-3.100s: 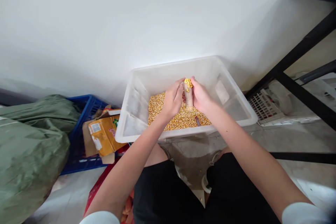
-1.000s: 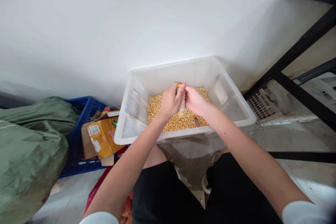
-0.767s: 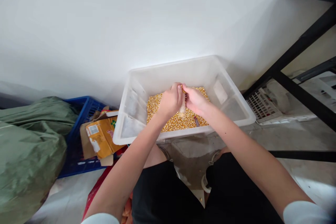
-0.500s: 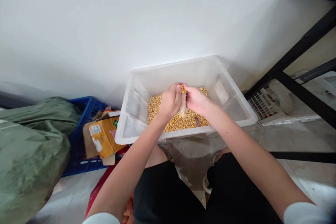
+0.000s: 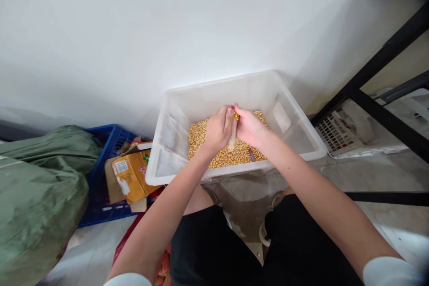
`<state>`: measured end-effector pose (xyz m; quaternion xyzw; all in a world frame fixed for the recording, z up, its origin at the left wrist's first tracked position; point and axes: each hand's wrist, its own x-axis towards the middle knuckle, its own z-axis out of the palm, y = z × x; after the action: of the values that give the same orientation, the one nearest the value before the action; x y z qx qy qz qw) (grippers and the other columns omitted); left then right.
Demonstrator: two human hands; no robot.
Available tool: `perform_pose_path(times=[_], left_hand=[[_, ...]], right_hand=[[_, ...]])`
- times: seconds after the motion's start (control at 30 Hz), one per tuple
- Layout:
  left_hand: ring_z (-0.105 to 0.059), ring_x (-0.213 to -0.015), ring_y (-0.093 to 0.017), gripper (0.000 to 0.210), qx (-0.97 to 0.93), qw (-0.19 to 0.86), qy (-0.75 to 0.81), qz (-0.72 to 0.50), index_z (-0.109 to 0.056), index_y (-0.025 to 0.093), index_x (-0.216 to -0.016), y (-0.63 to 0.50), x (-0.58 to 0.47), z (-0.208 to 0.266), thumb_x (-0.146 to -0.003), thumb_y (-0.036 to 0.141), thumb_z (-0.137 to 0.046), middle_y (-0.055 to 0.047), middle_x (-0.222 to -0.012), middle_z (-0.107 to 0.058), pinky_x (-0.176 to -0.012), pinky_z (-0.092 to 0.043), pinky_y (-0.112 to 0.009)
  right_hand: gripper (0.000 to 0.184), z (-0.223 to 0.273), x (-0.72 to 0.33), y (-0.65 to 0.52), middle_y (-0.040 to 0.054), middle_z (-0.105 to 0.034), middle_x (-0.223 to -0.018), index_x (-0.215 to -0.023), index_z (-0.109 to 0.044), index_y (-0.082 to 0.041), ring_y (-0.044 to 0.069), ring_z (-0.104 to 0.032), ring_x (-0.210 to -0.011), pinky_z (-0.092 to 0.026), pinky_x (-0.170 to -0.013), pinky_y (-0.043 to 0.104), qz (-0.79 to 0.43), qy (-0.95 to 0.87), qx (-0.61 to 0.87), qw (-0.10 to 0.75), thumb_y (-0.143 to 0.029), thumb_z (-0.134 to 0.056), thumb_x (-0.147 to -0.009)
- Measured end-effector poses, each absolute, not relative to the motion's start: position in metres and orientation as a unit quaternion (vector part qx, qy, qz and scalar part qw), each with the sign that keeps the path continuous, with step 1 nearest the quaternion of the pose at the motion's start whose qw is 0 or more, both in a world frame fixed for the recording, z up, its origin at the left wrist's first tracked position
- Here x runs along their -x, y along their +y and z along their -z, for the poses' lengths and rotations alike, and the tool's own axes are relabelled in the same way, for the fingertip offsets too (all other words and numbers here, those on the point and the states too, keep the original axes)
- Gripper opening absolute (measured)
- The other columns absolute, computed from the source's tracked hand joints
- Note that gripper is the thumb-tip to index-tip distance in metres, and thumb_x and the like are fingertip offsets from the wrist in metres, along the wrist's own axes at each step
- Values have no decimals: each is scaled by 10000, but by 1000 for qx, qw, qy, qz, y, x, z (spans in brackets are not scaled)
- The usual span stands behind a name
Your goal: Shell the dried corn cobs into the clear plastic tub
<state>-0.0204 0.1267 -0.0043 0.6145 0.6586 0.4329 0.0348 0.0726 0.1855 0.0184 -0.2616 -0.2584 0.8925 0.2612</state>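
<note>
Both hands are together over a translucent white plastic bin point(image 5: 204, 178) whose floor is covered with loose yellow corn kernels point(image 5: 228, 159). Between them is an ear of corn point(image 5: 233, 136), its near part stripped to pale cob and its far end still bearing kernels. My left hand point(image 5: 218, 129) is closed around the ear's left side. From the right, my right hand point(image 5: 248, 126) grips the same ear, its thumb up by the far kernels. Fingers partly hide the ear. On the kernels below my right wrist lies a thin brownish-purple tool-like piece point(image 5: 251, 155).
Left of the bin, a blue crate point(image 5: 100, 214) holds flattened orange cardboard packaging point(image 5: 136, 176), beside a green sack point(image 5: 43, 196). A red bag point(image 5: 134, 228) with orange contents is by my left leg. A black metal frame point(image 5: 378, 111) and a white basket point(image 5: 338, 132) stand right.
The ear of corn has turned slightly between my hands, and the grip has shifted a little. The bin and surroundings stay put apart from a slight camera shift.
</note>
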Motion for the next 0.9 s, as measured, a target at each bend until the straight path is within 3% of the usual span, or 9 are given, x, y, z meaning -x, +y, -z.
perform_pose_path(times=[0.23, 0.37, 0.5, 0.67, 0.9], left_hand=[[-602, -695, -149, 422, -583, 45, 667, -462, -615, 194, -1069, 125, 23, 8, -1037, 439, -274, -50, -784, -662, -679, -412, -292], [-614, -767, -159, 455, -590, 51, 659, -465, -631, 192, -1003, 126, 20, 4, -1036, 448, -257, -63, -832, -670, -719, -427, -299], [-617, -828, -186, 398, -607, 35, 675, -418, -597, 188, -1078, 128, 18, 2, -1010, 489, -344, -87, -936, -677, -736, -434, -322], [-605, -782, -187, 415, -640, 16, 670, -377, -567, 179, -1058, 129, 21, 6, -1039, 415, -227, -97, -902, -664, -712, -435, -332], [-600, -732, -175, 432, -617, 24, 672, -409, -585, 181, -996, 128, 23, 10, -1042, 411, -222, -78, -812, -650, -713, -446, -325]], right_hand=[[257, -19, -73, 186, 23, -651, -761, -991, -640, -208, 189, -641, -806, -521, -761, 340, -901, -259, 255, 236, -360, -433, -1002], [199, -17, -73, 188, 16, -641, -751, -929, -630, -210, 186, -635, -815, -521, -767, 335, -893, -261, 264, 253, -343, -488, -972], [176, -15, -73, 188, 8, -628, -730, -816, -582, -221, 182, -630, -830, -523, -775, 323, -889, -263, 261, 268, -346, -553, -937], [190, -13, -71, 188, 3, -630, -742, -783, -546, -227, 181, -634, -842, -531, -768, 324, -887, -247, 275, 278, -341, -575, -932], [172, -10, -71, 190, 6, -625, -725, -794, -556, -221, 183, -640, -828, -524, -770, 323, -884, -263, 284, 264, -321, -525, -931]])
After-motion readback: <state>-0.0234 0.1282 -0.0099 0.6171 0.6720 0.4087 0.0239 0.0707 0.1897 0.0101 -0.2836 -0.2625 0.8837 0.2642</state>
